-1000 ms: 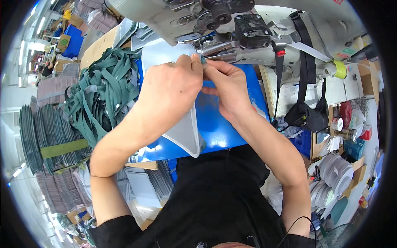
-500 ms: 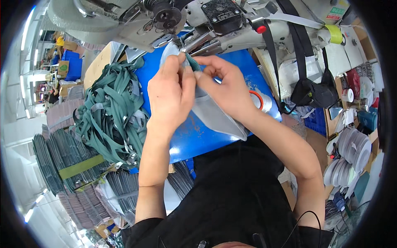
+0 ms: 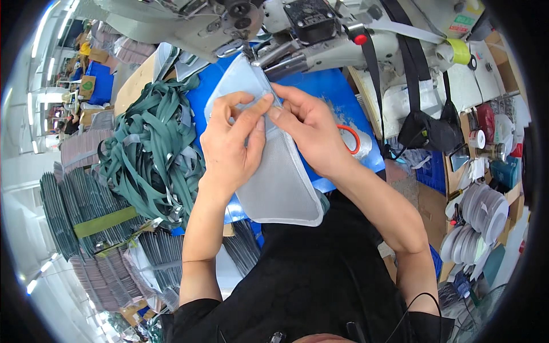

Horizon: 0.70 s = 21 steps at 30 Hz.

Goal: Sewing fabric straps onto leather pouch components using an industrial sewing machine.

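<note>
A long grey mesh fabric piece (image 3: 277,183) with a bound edge lies diagonally on the blue work surface (image 3: 355,161), its top end under the metal foot area of a sewing machine (image 3: 309,57). My left hand (image 3: 231,140) has curled fingers pressing on the piece, index fingertip at its right edge. My right hand (image 3: 314,134) grips that edge between thumb and bent fingers, close beside my left fingertips. A bit of green backing shows at the lower right corner. Orange-handled scissors (image 3: 355,140) lie partly hidden beside my right hand.
A tangled pile of green strapping (image 3: 143,143) is at the left, above bundled stacks of panels (image 3: 80,211). Black straps and a pouch (image 3: 429,126) hang at the right, near white tape spools (image 3: 480,208). Cardboard boxes and blue bins are in the background.
The fabric piece has swung rightward and turned flatter, showing more mesh face. My hands have slid down its edge, away from the needle area. My left forearm now points more steeply upward.
</note>
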{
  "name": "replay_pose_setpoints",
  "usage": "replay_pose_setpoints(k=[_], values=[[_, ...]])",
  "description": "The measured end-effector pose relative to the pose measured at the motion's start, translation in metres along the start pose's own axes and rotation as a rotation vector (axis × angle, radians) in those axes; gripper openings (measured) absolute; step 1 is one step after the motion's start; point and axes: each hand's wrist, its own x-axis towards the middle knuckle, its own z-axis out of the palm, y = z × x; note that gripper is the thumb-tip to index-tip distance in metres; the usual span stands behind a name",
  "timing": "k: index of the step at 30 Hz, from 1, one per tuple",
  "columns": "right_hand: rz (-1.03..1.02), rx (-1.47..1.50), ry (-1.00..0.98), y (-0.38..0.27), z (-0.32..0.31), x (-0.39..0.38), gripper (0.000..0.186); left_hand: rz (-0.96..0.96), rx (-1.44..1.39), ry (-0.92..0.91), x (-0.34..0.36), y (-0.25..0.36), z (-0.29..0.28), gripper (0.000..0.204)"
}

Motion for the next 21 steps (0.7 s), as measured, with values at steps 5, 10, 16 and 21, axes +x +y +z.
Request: replay_pose_setpoints(k=[5, 10, 16, 21], values=[[0.068, 0.175, 0.050, 0.001, 0.004, 0.014, 0.039, 0.013, 0.078, -0.059, 0.022, -0.002, -0.006, 0.039], [0.097, 0.294, 0.095, -0.001, 0.011, 0.033, 0.027, -0.097, 0.076, -0.108, 0.031, -0.024, -0.004, 0.033], [0.142, 0.303, 0.129, -0.006, 0.013, 0.038, 0.024, -0.154, 0.282, 0.361, -0.024, -0.069, -0.001, 0.046], [0.078, 0.177, 0.149, -0.014, -0.005, 0.032, 0.025, -0.947, -0.930, 0.311, -0.087, -0.078, -0.005, 0.064]])
